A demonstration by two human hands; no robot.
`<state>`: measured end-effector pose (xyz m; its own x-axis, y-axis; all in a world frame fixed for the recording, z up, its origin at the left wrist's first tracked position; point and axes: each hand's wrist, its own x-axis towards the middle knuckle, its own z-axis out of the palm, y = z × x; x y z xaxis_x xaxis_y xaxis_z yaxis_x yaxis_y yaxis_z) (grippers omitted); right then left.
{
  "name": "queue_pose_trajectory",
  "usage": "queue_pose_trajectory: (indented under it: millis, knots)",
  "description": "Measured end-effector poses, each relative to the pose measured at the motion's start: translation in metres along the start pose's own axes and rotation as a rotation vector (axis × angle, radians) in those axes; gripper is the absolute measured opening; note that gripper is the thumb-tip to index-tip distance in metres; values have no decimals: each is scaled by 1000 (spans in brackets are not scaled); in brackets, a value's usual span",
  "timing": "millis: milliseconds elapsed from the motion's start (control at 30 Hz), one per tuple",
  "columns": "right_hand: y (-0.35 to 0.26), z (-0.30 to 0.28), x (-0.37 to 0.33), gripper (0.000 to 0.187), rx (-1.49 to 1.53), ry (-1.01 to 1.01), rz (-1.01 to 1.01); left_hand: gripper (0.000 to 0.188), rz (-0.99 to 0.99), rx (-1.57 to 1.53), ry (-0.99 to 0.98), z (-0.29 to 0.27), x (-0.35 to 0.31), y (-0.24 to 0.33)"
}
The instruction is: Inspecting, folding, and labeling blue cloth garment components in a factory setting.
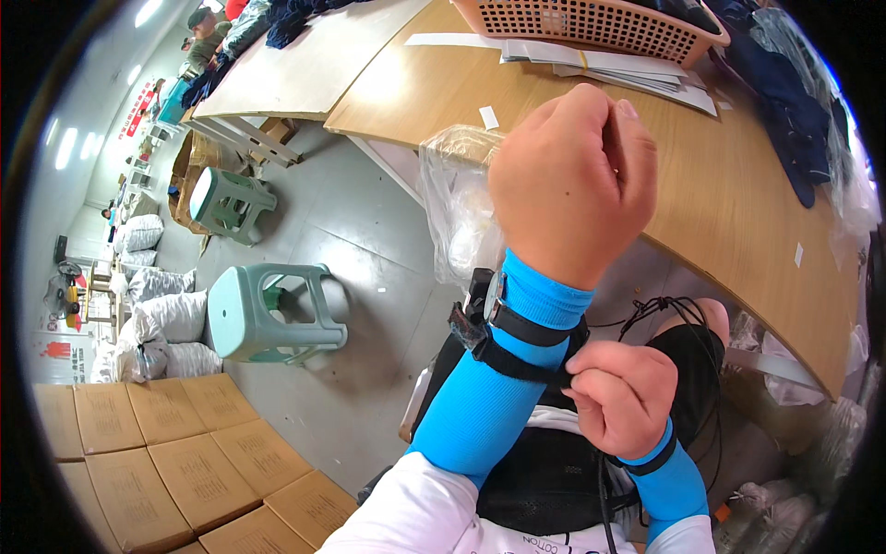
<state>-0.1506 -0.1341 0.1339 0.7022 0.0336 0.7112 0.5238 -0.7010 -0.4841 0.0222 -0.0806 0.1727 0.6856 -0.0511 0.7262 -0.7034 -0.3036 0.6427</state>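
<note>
My left hand (574,189) is raised over the table's near edge, curled into a fist, with nothing showing in it. A bright blue sleeve (480,415) covers that forearm. Around its wrist run a dark watch band with a watch (495,294) and, below it, a black strap (521,366) with a fuzzy end sticking out on the left. The strap's right side is pinched between the thumb and fingers of my right hand (623,397), drawn toward the right. Another black band (657,457) circles my right wrist over a blue sleeve.
A wooden table (729,175) carries a pink basket (600,32), paper strips (609,66) and dark cloth (780,111). A clear plastic bag (461,222) hangs at its edge. Green stools (268,314) stand left; cartons (194,471) fill the lower left. Black cables (678,309) hang near my leg.
</note>
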Motion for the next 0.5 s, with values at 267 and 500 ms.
queue_pose_trajectory:
  millis: [267, 500]
  knots:
    - [8, 5, -4, 24, 377, -150, 161, 30, 69, 21, 11, 2, 5, -1]
    - [3, -6, 7, 20, 329, -316, 307, 30, -37, -123, -43, 3, -3, 1]
